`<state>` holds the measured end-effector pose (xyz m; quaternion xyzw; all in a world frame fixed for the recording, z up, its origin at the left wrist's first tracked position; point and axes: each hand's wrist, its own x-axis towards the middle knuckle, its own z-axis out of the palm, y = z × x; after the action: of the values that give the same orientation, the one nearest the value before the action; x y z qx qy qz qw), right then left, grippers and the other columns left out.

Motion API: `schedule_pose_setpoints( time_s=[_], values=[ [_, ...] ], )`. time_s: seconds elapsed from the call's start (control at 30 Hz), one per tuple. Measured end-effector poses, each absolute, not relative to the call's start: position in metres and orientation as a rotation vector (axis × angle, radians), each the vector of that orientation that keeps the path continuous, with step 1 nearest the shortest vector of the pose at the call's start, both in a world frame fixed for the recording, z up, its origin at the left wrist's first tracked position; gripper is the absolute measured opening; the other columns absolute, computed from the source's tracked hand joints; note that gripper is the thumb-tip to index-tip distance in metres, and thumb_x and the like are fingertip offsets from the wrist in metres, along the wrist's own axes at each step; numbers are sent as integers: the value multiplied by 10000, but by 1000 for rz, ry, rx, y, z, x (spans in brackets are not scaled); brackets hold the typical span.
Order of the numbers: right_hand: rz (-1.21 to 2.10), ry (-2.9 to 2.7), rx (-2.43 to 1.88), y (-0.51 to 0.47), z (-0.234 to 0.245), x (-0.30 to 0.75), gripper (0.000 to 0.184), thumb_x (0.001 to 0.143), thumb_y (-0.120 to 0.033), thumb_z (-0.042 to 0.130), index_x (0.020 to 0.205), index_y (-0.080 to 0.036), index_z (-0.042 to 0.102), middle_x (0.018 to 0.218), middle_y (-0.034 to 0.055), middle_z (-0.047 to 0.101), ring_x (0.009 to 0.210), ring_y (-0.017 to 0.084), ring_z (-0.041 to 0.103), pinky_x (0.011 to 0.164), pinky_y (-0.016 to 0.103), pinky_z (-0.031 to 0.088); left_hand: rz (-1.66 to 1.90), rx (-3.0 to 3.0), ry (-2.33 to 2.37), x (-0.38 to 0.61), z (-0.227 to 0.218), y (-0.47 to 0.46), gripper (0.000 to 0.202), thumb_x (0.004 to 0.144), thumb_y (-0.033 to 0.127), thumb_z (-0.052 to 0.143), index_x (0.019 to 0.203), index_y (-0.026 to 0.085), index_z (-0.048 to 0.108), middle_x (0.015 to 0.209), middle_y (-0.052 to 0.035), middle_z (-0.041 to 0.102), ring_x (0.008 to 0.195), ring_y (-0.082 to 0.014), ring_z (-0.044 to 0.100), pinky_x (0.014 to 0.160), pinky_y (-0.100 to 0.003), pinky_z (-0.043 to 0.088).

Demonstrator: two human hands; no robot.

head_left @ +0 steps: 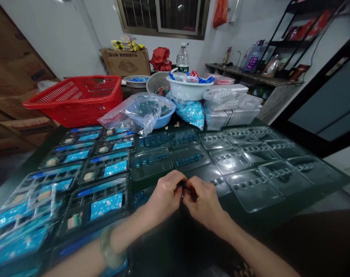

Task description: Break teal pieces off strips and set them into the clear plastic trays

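My left hand (164, 196) and my right hand (205, 204) meet at the middle of the dark table, and their fingertips pinch a small dark piece (184, 189) between them. Its shape is mostly hidden by my fingers. Just ahead of my hands lie clear blister trays (189, 157) holding small teal pieces. To the left are filled trays with blue cards (106, 205), and to the right are clear trays (252, 190) with dark-edged hollows. A pale green bangle (109, 246) circles my left wrist.
Beyond the trays are a red plastic basket (76, 100), a blue bowl in a clear bag (140, 111), a white bowl (188, 90), a bag of blue pieces (190, 113) and stacked clear boxes (229, 107). Cardboard boxes (125, 61) and a shelf (250, 75) stand behind.
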<state>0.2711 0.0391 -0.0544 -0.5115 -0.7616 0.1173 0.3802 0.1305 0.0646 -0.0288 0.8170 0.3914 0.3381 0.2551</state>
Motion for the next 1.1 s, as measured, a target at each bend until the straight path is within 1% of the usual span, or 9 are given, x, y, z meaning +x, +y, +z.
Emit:
schedule_pose_setpoints(
  time_s=[0.1,0.2,0.3,0.43,0.53,0.63,0.73,0.93,1.1],
  values=[
    [256,-1911,-1235,33,-52,272,56,743,-127,460,741,-158,507,658,3,496,587,113,472,558,246,353,987,2153,1017,132,-28,68,293,666,-42,402,792,134,599,748,-33,569,725,-136,531,659,-265,429],
    [428,-1824,-1118,28,-41,277,145,788,-134,449,888,-170,547,734,13,520,621,105,494,569,234,393,987,1754,943,130,-26,74,234,669,-2,479,767,143,634,815,-35,572,677,-124,542,551,-227,438],
    [630,-1657,-1077,28,-32,284,213,791,-169,492,991,-212,553,842,25,556,660,107,527,572,230,438,941,1421,810,129,-25,79,134,685,102,583,782,148,663,907,-40,519,624,-94,511,458,-192,398],
    [901,-1496,-1060,33,-33,287,212,751,-202,577,960,-235,587,824,13,595,640,112,560,549,229,474,951,1348,763,132,-20,77,102,696,150,616,775,149,680,863,-38,495,651,-94,495,513,-205,402],
    [1065,-1339,-1040,36,-37,286,186,719,-220,619,904,-219,599,720,-5,601,571,110,569,513,230,488,1003,1455,808,137,-15,72,57,691,153,621,723,144,668,818,-32,492,688,-116,508,585,-237,429],
    [1230,-1231,-985,36,-39,287,141,700,-230,638,828,-193,592,618,-27,577,519,105,561,483,228,487,1033,1724,911,138,-12,66,68,709,137,591,665,149,641,786,-25,490,667,-111,505,554,-222,413],
    [1346,-1207,-935,35,-39,291,132,693,-229,644,801,-171,596,623,-22,588,514,96,559,487,226,485,1017,1959,937,138,-14,63,143,734,80,528,680,158,635,779,-20,487,678,-104,501,563,-213,400],
    [1432,-1176,-968,38,-45,299,160,695,-254,645,816,-153,615,587,-15,599,518,107,566,480,230,476,990,2065,966,139,-21,65,222,711,23,470,730,160,644,806,-27,499,687,-105,498,566,-214,391],
    [1423,-1097,-996,40,-52,302,152,695,-272,648,783,-152,618,539,-23,582,483,99,541,457,221,456,714,1779,930,141,-15,72,144,745,130,503,720,141,644,794,-32,542,661,-111,517,554,-216,404]
  ],
)
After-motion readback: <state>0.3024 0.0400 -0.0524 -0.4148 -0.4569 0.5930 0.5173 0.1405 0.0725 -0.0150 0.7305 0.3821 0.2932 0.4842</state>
